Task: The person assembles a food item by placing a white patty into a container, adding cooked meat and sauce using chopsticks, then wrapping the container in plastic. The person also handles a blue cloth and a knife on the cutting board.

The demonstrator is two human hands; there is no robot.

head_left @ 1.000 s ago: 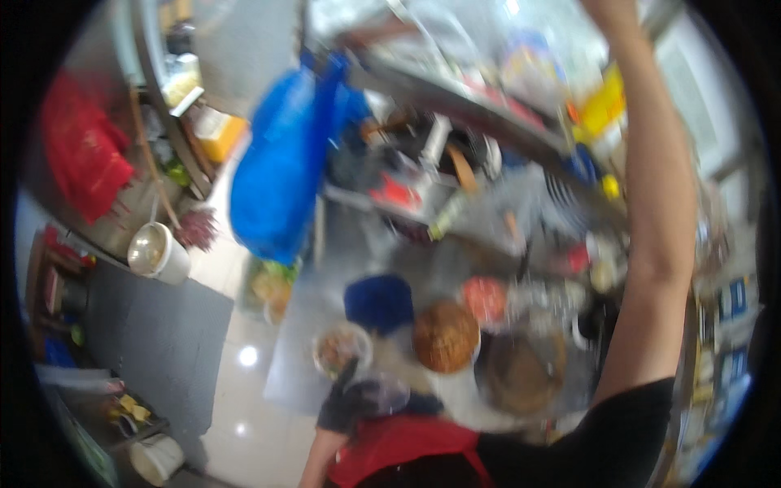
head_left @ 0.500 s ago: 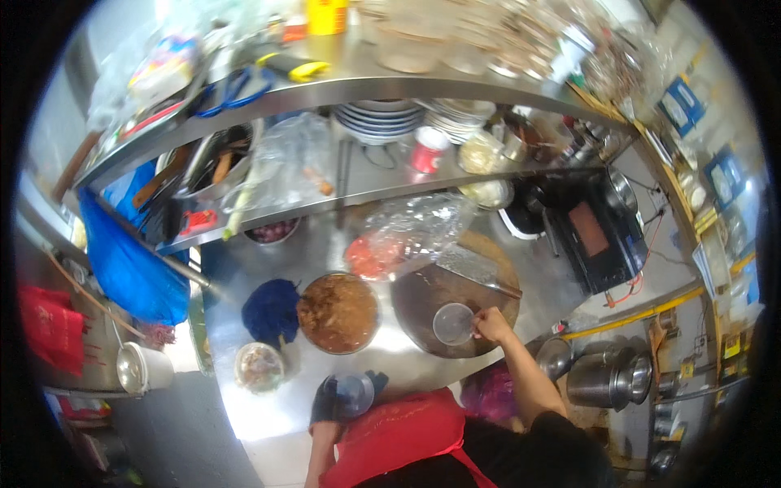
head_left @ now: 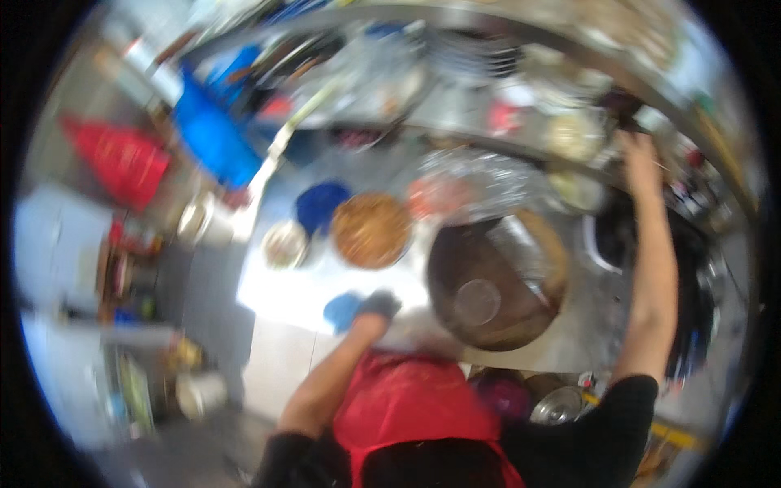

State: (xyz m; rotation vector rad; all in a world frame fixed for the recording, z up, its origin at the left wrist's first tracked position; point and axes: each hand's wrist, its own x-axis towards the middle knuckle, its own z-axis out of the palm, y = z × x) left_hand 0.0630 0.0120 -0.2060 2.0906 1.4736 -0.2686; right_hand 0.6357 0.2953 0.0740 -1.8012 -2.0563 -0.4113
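Observation:
My left hand [head_left: 379, 307], in a dark glove, is at the table's front edge, smeared by motion. Against its left side shows a blurred bluish round thing [head_left: 342, 311]; whether the fingers grip it I cannot tell. My bare right hand [head_left: 639, 153] is stretched far up to the lower shelf at the right, among blurred containers, its fingertips by a dark pot [head_left: 622, 104]; its grip is unclear. A clear round plastic container [head_left: 477, 302] lies on the round dark chopping board [head_left: 460, 264], with a cleaver [head_left: 521, 248] on the board's far right.
Left of the board are a pan of brown food [head_left: 372, 230], a dark blue bundle [head_left: 321, 206] and a small white tub [head_left: 285, 245]. A clear plastic bag [head_left: 488, 180] with orange-red contents lies behind. Stacked plates [head_left: 472, 61] stand on the shelf [head_left: 464, 134].
My right hand has left the clear container on the board and reached up to the shelf. The view has swung left and blurred. My left hand remains near the table's front edge.

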